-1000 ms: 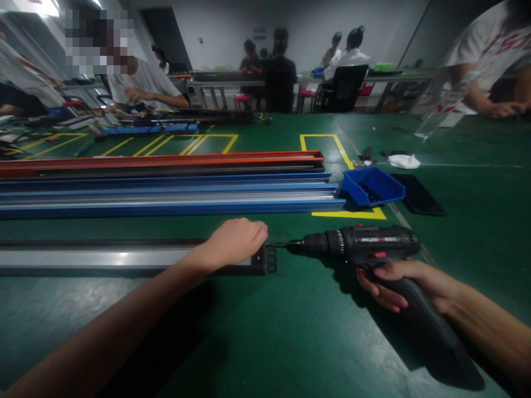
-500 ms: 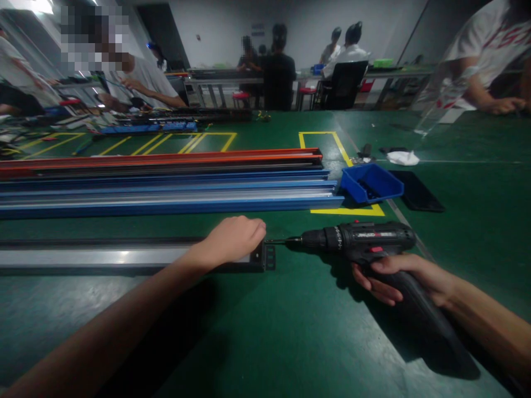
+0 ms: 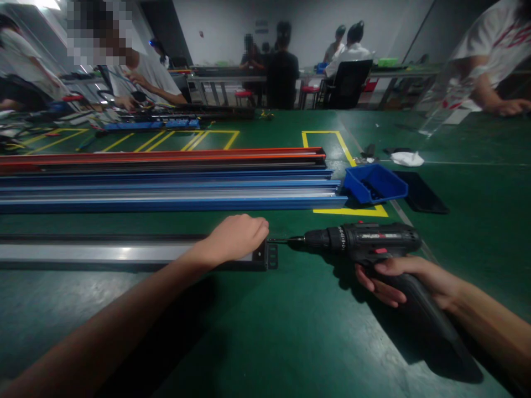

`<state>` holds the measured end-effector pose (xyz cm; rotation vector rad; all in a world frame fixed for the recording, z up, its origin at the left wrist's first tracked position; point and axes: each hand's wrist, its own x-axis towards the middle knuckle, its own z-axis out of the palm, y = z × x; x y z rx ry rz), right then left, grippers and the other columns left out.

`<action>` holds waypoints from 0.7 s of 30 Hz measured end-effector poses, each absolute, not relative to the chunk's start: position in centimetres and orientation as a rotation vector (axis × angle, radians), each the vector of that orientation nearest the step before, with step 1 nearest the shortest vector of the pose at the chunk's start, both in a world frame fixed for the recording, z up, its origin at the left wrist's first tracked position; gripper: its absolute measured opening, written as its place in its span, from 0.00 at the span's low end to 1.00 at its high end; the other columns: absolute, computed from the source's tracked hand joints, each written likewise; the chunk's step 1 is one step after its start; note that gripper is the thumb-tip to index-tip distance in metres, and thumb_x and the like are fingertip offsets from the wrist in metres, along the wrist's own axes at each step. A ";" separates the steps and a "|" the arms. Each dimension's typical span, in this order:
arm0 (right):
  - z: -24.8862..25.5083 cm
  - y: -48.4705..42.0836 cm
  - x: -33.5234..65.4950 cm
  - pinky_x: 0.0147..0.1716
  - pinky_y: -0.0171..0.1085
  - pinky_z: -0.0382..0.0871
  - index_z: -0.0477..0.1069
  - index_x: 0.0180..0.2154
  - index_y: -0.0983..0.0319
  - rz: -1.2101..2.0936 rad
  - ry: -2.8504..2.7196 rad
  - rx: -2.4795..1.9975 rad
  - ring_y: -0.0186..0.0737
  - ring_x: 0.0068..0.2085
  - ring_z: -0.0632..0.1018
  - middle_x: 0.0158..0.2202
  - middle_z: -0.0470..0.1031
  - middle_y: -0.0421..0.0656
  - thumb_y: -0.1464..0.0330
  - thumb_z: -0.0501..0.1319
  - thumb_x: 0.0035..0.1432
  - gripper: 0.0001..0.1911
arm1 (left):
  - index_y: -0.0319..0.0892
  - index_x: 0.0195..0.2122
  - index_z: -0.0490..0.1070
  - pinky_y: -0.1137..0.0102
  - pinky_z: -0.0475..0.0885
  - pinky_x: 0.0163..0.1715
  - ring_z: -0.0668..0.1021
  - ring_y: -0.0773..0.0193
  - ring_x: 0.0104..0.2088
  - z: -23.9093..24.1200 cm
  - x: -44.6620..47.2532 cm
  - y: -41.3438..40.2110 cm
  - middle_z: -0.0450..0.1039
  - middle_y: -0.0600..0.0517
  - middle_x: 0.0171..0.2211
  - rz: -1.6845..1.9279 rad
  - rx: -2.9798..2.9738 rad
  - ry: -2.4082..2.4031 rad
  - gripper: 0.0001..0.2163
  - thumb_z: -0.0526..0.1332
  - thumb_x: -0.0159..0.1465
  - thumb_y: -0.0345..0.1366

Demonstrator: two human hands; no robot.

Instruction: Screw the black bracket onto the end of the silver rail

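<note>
A long black-edged metal profile (image 3: 124,253) lies across the near part of the bench, a small slotted bracket (image 3: 272,257) sticking out at its right end. My left hand (image 3: 238,235) is closed over that end; its fingertips are hidden behind the knuckles. In my right hand (image 3: 390,276) is a black cordless drill (image 3: 373,237), with fingers wrapped round the grip below the red switch. The drill points left, and its thin bit (image 3: 280,240) reaches the profile's end, close to my left fingers. Whether it sits in a screw, I cannot tell.
Blue profiles (image 3: 174,204) and an orange one (image 3: 166,155) lie behind. Right of them are a blue parts bin (image 3: 375,185), a dark flat pad (image 3: 423,193) and crumpled white tissue (image 3: 407,158). A clear plastic bottle (image 3: 446,108) and co-workers are farther back.
The whole view has shifted slightly, so things sit a little farther right. Both hands, the drill and the profile keep about the same places relative to each other.
</note>
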<state>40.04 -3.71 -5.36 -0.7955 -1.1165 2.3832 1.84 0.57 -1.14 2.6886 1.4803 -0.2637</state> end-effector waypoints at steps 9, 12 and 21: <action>-5.1 -3.6 40.0 0.28 0.31 0.70 0.83 0.44 0.70 2.400 -1.085 -0.808 0.30 0.23 0.68 0.27 0.73 0.42 0.62 0.65 0.67 0.17 | 0.40 0.46 0.78 0.62 0.73 0.34 0.85 0.48 0.39 -1.3 1.8 0.6 0.84 0.42 0.39 -0.250 2.675 1.497 0.21 0.44 0.78 0.36; -4.7 -3.7 39.8 0.28 0.31 0.71 0.83 0.44 0.70 2.392 -1.052 -0.813 0.29 0.23 0.68 0.30 0.76 0.44 0.64 0.65 0.66 0.16 | 0.40 0.47 0.78 0.62 0.73 0.34 0.85 0.47 0.39 -1.5 1.7 0.6 0.84 0.42 0.39 -0.243 2.695 1.490 0.21 0.43 0.78 0.36; -4.3 -3.4 39.6 0.28 0.30 0.75 0.83 0.47 0.73 2.404 -0.977 -0.781 0.26 0.23 0.70 0.38 0.81 0.50 0.66 0.66 0.67 0.15 | 0.40 0.47 0.78 0.61 0.72 0.34 0.85 0.46 0.39 -1.7 1.6 0.7 0.84 0.41 0.38 -0.224 2.684 1.515 0.21 0.43 0.78 0.36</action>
